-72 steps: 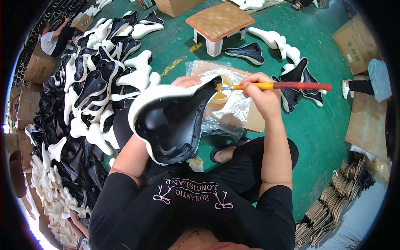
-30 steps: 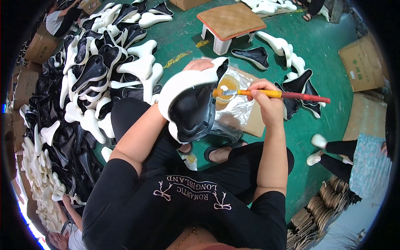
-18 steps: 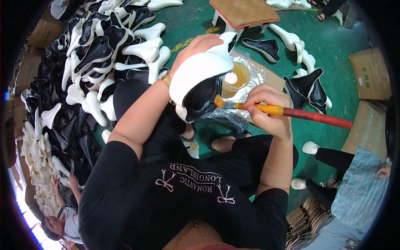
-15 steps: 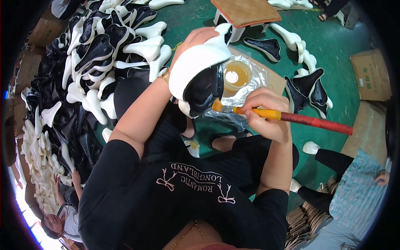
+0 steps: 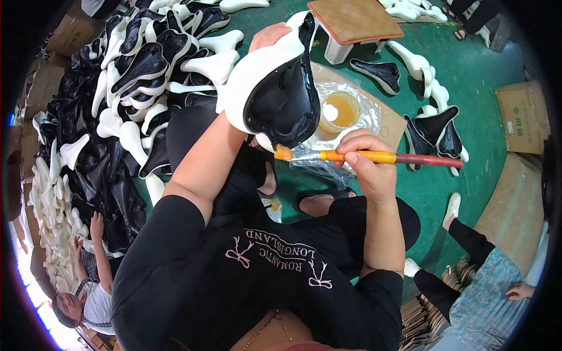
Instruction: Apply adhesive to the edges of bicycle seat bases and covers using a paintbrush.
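Observation:
My left hand (image 5: 268, 36) grips a bicycle saddle (image 5: 281, 102) by its far side, most of its fingers hidden behind it. The saddle has white foam outside and a glossy black hollow underside, tilted toward me. Between the fingers and thumb of my right hand (image 5: 370, 161) is a paintbrush (image 5: 380, 157) with a yellow and red handle, held roughly level. Its yellowed bristles are at the saddle's near lower edge; whether they touch cannot be told. Just right of the saddle stands a round tub (image 5: 345, 114) of amber liquid on clear plastic sheeting (image 5: 366, 105) over cardboard (image 5: 389, 120).
Piled saddles (image 5: 140, 70) fill the left, beside black shells (image 5: 96, 164). Several more lie right, near a low stool (image 5: 354, 22). A cardboard box (image 5: 523, 108) stands far right. One person (image 5: 96, 298) is at lower left; another's patterned garment (image 5: 486, 292) shows at lower right.
The saddle has turned so more of its black underside shows. My right hand and the brush have shifted left, and the bristles are now lower, at the saddle's near edge.

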A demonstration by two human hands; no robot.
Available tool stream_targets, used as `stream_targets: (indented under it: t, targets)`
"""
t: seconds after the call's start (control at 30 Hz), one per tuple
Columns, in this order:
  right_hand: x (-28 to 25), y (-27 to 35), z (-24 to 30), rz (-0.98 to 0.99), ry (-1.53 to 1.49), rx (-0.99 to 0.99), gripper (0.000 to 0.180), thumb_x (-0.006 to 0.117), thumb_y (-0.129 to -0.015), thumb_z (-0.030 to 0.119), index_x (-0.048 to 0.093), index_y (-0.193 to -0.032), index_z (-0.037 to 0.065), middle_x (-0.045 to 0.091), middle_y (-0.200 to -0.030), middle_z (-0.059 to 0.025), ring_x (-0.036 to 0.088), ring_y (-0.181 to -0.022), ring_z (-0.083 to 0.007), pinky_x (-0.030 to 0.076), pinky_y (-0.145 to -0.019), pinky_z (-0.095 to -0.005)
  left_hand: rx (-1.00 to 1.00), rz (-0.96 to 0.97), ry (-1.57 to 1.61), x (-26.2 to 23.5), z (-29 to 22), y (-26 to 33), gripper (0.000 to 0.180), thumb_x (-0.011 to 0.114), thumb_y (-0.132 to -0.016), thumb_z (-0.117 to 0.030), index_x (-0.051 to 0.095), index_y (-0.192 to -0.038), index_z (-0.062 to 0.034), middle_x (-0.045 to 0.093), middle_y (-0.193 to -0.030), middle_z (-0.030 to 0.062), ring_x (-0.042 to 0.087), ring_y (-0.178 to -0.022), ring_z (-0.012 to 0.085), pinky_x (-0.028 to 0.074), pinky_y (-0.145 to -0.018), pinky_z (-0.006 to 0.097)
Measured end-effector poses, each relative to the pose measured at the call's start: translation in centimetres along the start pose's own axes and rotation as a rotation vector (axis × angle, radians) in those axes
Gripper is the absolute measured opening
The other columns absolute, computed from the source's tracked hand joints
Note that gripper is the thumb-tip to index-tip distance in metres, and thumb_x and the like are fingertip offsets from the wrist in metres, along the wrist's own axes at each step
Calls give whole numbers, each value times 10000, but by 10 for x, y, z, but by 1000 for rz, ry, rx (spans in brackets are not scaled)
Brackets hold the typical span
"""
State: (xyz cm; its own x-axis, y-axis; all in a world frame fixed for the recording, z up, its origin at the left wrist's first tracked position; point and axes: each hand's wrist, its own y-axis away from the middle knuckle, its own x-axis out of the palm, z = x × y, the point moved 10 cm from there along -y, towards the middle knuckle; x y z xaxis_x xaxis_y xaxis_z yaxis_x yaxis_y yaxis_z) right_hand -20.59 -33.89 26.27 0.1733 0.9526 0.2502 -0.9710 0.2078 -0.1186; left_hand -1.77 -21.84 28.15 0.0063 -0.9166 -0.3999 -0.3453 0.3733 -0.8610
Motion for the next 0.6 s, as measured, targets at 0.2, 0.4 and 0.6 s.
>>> stream_targets:
  t: [0.2,0.4,0.6]
  targets:
    - [-11,3,58,-39,667,-400,77,653,-741,-8,660,-818,-3,627,-869,-114,600,-728,-184,486,-650,-290,-194,-20,128,-10,-1,0,447,684,-745,-100,554,-1171,-57,580,-1145,131,552,-1115,298,423,-955,358]
    - [-72,1,52,-369,553,-383,60,637,-820,1,642,-878,-12,617,-878,-102,593,-752,-151,479,-685,-257,-683,178,369,-9,94,62,433,608,-819,-156,523,-1211,7,561,-1181,205,542,-1106,299,430,-958,411]
    - [-140,29,59,-662,151,-337,133,595,-862,24,603,-975,-46,602,-931,-100,602,-742,-167,496,-708,-275,-248,337,-88,-48,7,-8,502,642,-588,-121,570,-1077,-34,558,-1093,163,516,-1041,350,416,-927,399]
